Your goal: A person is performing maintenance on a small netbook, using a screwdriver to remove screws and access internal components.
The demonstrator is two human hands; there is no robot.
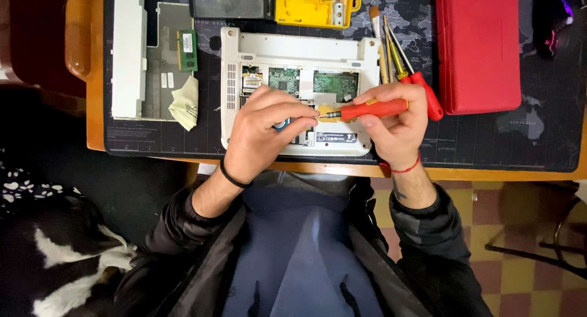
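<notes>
White plastic shell of a small opened laptop [299,48] lies upside down on the dark mat [489,140] of the worktop [92,109], its green circuit boards bared. Of the two hands, the right hand [397,124] is closed round a red-handled screwdriver [373,110], held level, tip pointing at the fingertips of the left hand [263,130]. That left hand rests on the laptop's middle, fingers pinched together at the screwdriver's tip; whether they hold something small cannot be told. Just beyond the right hand lie more screwdrivers [397,54] and a closed red case [477,48]. A yellow bit tray [318,8] sits above the laptop, the removed cover panel [162,60] left of it
</notes>
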